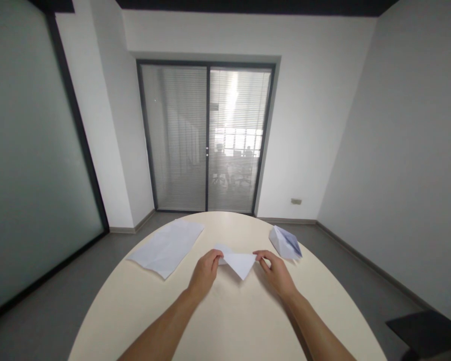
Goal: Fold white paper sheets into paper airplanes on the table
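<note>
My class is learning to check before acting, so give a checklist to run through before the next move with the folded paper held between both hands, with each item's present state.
1. Left hand pinches the left corner of the folded paper: ok.
2. Right hand pinches its right corner: ok.
3. Paper resting on the table rather than lifted: cannot tell.
4. Flat sheet lies apart, left of the hands: ok.
5. Other folded piece lies apart, to the right: ok.
6. Creases sharp and even: cannot tell, too small.
</note>
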{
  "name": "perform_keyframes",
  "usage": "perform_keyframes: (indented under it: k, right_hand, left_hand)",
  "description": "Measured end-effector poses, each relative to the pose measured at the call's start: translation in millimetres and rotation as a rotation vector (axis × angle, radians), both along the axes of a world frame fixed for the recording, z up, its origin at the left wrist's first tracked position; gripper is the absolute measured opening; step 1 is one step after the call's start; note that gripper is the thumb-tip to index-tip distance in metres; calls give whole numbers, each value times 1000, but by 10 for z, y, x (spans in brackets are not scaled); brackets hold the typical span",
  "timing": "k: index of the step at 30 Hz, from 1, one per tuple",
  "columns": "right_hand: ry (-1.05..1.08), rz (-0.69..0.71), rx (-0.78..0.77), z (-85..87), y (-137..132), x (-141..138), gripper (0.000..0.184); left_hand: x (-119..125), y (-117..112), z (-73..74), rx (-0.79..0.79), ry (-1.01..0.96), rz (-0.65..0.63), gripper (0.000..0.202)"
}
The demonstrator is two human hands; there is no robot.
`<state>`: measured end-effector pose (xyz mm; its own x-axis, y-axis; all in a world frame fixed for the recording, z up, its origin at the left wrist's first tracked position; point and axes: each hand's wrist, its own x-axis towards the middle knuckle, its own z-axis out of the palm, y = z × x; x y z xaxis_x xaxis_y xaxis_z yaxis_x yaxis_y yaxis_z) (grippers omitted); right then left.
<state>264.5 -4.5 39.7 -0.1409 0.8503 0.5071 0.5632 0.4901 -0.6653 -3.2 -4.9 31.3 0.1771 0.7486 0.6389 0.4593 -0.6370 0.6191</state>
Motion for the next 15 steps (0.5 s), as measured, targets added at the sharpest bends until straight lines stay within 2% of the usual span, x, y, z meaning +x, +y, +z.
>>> perform_keyframes:
  k: [5,10,15]
  right_hand:
    - [-11,-25,33,-2,1,-5,23]
    - [-18,-30,37,7,-16,-9,24]
    - [-16,-53,45,-4,6,-6,22]
  left_hand:
    - [14,3,9,32,-36,-57,27]
    - [13,-22,23,38,-34,-58,29]
    - [27,-56,46,44,-10,-53,22]
